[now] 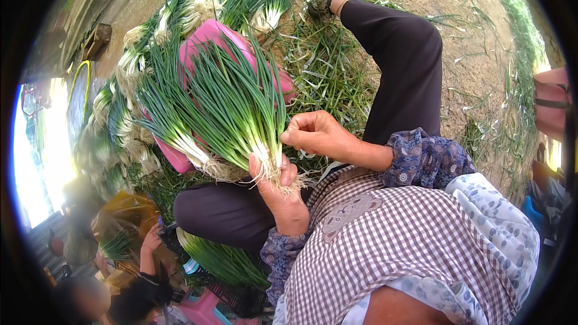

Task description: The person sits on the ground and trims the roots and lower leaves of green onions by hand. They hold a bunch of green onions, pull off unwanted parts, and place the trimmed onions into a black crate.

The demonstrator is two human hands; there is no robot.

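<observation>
My left hand [280, 189] is closed around the white, rooted ends of a bunch of green onions [239, 113], whose leaves fan out up and to the left. Close to the right side of the stems is my right hand [318, 135], thumb and forefinger pinched together at the bunch's edge; whether a leaf is between them is unclear. A smaller bunch of green onions [180, 137] lies just left of the held one, across a pink plastic stool [174, 155], its roots near my left hand.
Piled bunches of rooted green onions [198, 6] stand beyond and left of the stool. Loose trimmed leaves [334, 72] cover ground between my legs. A black crate [239, 293] with green onions sits by my left leg. Another person [135, 293] works at the lower left beside a pink stool [203, 309].
</observation>
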